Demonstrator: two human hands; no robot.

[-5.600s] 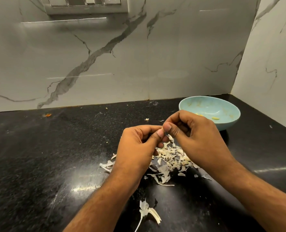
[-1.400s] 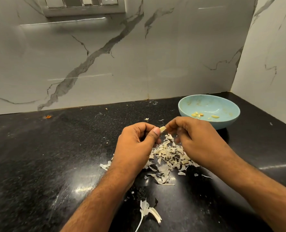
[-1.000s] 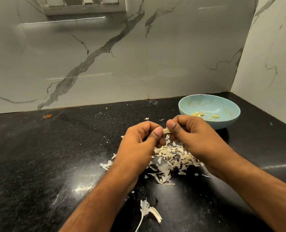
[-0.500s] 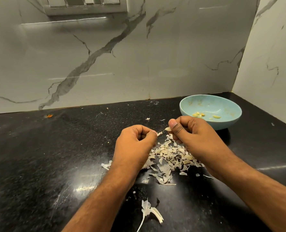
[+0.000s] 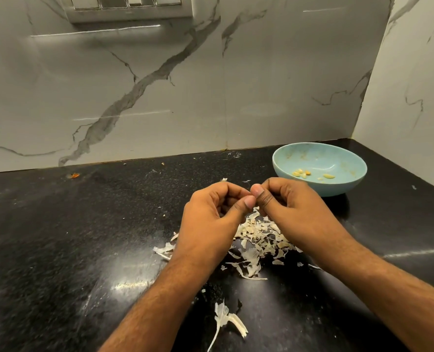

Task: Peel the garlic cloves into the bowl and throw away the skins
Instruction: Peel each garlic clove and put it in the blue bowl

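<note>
Clove hidden between curled fingers [image 5: 226, 196].

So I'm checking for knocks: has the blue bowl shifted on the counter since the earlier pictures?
No. The blue bowl sits in the same spot near the wall corner throughout.

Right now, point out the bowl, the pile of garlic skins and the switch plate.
bowl [image 5: 358, 185]: head view, outer wall on its right side.
pile of garlic skins [image 5: 259, 240]: head view, middle of the heap.
switch plate [image 5: 132, 8]: head view, lower frame.
</note>
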